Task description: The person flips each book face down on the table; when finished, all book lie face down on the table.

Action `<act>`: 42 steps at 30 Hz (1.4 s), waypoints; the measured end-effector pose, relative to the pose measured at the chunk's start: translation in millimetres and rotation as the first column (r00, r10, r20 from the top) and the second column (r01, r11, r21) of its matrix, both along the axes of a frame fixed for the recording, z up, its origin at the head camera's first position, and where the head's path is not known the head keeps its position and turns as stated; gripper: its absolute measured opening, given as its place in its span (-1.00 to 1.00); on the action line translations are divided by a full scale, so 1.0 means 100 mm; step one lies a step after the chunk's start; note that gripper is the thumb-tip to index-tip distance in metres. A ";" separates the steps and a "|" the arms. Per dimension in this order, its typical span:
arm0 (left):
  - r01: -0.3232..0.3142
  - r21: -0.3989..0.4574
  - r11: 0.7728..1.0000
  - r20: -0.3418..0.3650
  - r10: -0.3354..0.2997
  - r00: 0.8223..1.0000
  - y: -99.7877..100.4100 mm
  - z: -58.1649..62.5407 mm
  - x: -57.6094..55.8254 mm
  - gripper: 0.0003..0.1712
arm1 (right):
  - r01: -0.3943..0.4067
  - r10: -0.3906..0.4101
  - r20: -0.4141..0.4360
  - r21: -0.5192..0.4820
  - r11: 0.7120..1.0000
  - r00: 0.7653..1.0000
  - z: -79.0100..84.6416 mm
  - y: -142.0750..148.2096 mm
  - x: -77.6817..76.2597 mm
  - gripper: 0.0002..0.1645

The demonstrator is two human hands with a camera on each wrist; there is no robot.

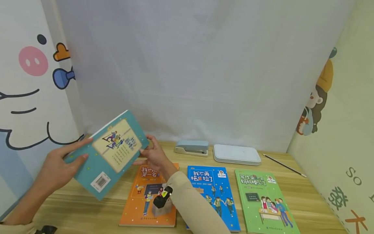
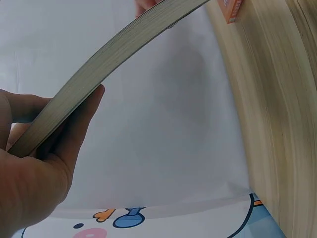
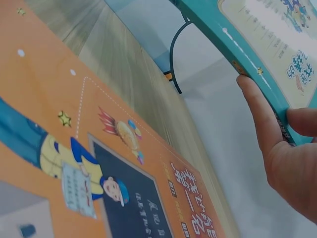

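A teal paperback book (image 1: pixel 112 156) is held up, tilted, above the left part of the table, its back cover with the barcode facing me. My left hand (image 1: pixel 62 165) grips its left end, thumb on the back cover; the left wrist view shows the page edges (image 2: pixel 106 59) bending slightly between thumb and fingers. At the other end my right hand (image 1: pixel 156 156) pinches the spine side near the corner, seen also in the right wrist view with the hand (image 3: pixel 292 158) on the teal edge. Under the right forearm lies an orange book (image 1: pixel 146 201), partly covered by that arm.
A blue book (image 1: pixel 220 198) and a green book (image 1: pixel 267 201) lie face up to the right on the wooden table (image 1: pixel 309 201). Behind them are a stapler (image 1: pixel 191 148), a pale flat case (image 1: pixel 236 154) and a pencil (image 1: pixel 283 165). A white curtain (image 1: pixel 187 71) hangs at the back.
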State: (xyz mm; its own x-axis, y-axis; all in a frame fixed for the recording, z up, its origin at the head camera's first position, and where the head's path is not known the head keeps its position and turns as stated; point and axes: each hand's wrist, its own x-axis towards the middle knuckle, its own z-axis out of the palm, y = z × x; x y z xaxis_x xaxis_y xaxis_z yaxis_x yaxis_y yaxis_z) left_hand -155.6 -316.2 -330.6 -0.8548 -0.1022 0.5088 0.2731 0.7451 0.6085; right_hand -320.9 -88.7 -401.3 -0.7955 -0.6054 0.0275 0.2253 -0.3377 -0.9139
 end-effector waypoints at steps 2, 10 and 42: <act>-0.014 -0.045 0.999 0.060 0.017 0.998 -0.01 0.01 0.00 -0.44 | -0.001 0.001 -0.005 0.009 1.000 1.000 0.00 0.01 0.00 -0.40; 0.028 -0.027 0.999 0.189 -0.022 0.982 -0.02 -0.03 0.01 -0.40 | 0.012 -0.011 -0.020 0.063 0.998 1.000 0.01 0.07 0.00 -0.42; -0.031 0.434 0.900 0.278 -0.101 0.955 -0.10 -0.48 -0.03 -0.29 | 0.006 0.019 -0.188 0.128 0.992 0.982 0.11 0.11 -0.03 -0.10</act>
State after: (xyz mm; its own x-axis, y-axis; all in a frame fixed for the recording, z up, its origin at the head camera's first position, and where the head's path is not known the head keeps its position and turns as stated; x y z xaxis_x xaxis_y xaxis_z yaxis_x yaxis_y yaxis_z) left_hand -158.4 -326.0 -378.7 -0.9631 -0.2210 0.1538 0.0585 0.3860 0.9206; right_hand -323.6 -77.7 -390.3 -0.7793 -0.6189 0.0986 0.0470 -0.2146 -0.9756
